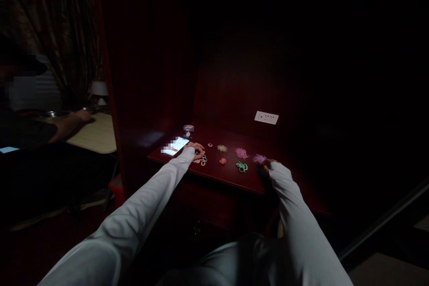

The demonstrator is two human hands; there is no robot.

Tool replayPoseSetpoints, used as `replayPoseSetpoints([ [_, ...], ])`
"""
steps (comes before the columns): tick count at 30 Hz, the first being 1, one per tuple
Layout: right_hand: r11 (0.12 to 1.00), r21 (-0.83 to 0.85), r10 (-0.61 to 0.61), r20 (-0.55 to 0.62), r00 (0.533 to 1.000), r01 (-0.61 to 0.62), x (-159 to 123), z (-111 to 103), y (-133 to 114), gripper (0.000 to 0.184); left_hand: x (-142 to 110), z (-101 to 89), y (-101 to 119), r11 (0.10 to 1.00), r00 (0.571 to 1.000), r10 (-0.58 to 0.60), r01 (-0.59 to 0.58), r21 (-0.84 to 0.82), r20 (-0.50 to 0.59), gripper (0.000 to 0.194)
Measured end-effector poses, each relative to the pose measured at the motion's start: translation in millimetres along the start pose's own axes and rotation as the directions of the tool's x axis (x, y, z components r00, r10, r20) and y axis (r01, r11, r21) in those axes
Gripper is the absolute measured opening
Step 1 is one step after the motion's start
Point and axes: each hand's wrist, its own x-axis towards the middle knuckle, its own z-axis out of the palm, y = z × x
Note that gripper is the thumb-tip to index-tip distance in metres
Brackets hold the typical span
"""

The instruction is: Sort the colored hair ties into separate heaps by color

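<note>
My left hand reaches over a small pile of yellow, pale blue and pink rings that look like hair ties. Its fingers are apart and partly stretched, touching or just above the pile. On the right, my right hand lies at the edge of a heap of thin purple strands; shadow hides its fingertips. Between the hands are pink strands, cream strands, green rings, orange-red rings and a single pinkish ring.
A lit phone lies left of my left hand on the dark red desk. Behind it stands a small clear round container. A white socket plate is on the back panel. Beyond the left partition, another person's hand rests at a pale table.
</note>
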Motion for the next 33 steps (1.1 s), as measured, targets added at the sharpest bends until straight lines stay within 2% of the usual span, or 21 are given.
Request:
replayPoseSetpoints([
  [4,1.0,-0.008,0.006,0.001,1.0,-0.006,0.7,1.3,1.0,0.029,-0.2,1.4,-1.0,1.0,1.0,0.007,-0.007,0.002,-0.008,0.002],
  [12,1.0,0.009,-0.018,-0.025,1.0,0.018,-1.9,0.9,0.6,0.031,-2.1,4.7,-1.0,1.0,0.998,0.01,-0.011,0.02,0.065,0.013],
  [20,0.999,0.023,-0.028,0.032,0.999,0.028,-6.2,-4.7,-2.7,0.035,-1.3,10.2,-8.6,0.998,1.0,0.026,-0.026,-0.053,0.006,0.014],
  [26,0.997,0.064,-0.052,-0.005,0.999,0.053,-5.6,-0.1,1.2,0.033,3.5,11.7,-17.9,0.994,0.997,0.062,-0.066,-0.083,-0.047,0.01],
  [33,0.999,0.026,-0.037,0.034,0.999,0.037,0.1,5.0,5.0,0.033,8.0,9.6,-23.9,0.981,0.99,0.074,-0.094,-0.172,-0.12,0.008],
])
